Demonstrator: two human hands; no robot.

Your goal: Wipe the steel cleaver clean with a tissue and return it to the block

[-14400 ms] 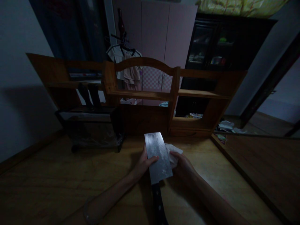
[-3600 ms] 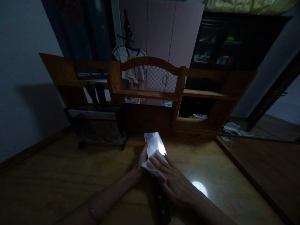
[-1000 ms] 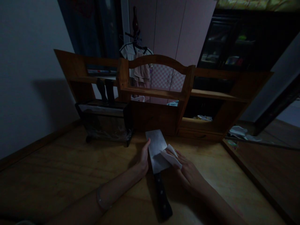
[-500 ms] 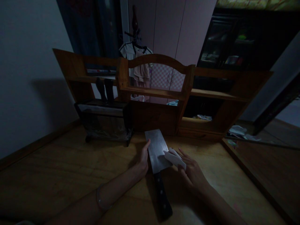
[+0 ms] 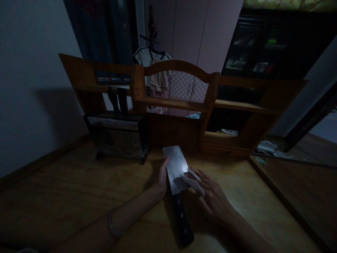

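A cleaver [image 5: 176, 165] with a broad metal blade and a black riveted handle is in the middle of the head view, its handle toward me. My left hand [image 5: 161, 179] grips the blade's left edge, thumb on top and the other fingers hidden underneath. In my right hand [image 5: 212, 193] is a folded white tissue [image 5: 194, 183], pressed against the lower right part of the blade. Nothing touches the cleaver's handle.
On the wooden table [image 5: 118, 182], a knife rack [image 5: 117, 137] with two black-handled knives stands at the back left. Behind it runs a wooden shelf unit [image 5: 173, 130]. A raised wooden edge [image 5: 279, 193] borders the table on the right.
My right hand has slid the tissue a little to the left and down over the blade. My left hand and the cleaver have stayed nearly in place.
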